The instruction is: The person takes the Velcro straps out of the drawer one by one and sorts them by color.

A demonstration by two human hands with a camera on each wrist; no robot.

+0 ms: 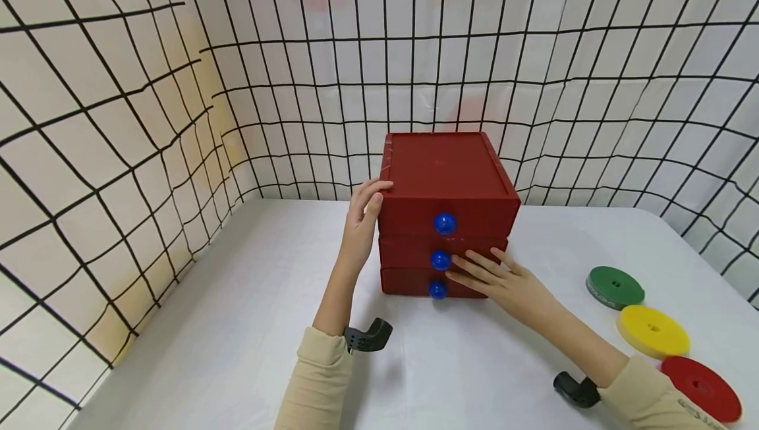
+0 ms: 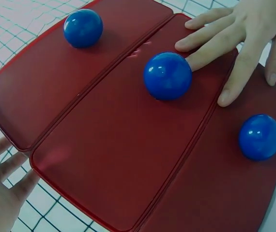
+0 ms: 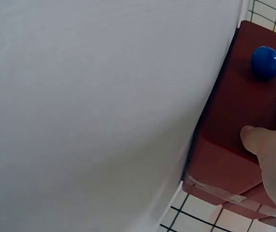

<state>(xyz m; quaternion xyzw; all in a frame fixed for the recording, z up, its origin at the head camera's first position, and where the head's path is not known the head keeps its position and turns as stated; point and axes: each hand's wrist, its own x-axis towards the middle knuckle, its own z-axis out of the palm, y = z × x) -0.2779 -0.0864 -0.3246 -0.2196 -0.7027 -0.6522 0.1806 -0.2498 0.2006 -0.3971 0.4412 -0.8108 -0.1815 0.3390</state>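
A dark red chest of three stacked drawers (image 1: 441,165) stands on the white table, each drawer front bearing a round blue knob, such as the middle knob (image 1: 441,260). My left hand (image 1: 360,219) rests against the chest's upper left side, fingertips over the top edge. Fingers spread and fairly straight, my right hand (image 1: 504,282) lies against the fronts of the two lower drawers. Its fingertips are close beside the middle knob, seen also in the left wrist view (image 2: 168,76). In the right wrist view, the right thumb (image 3: 254,137) touches the bottom drawer's front. All drawers look closed.
To the right lie a green disc (image 1: 615,287), a yellow disc (image 1: 653,330) and a red disc (image 1: 702,387), each with a small central hole. Black wire mesh (image 1: 387,61) over white sheeting borders the table (image 1: 255,298) at the back and sides.
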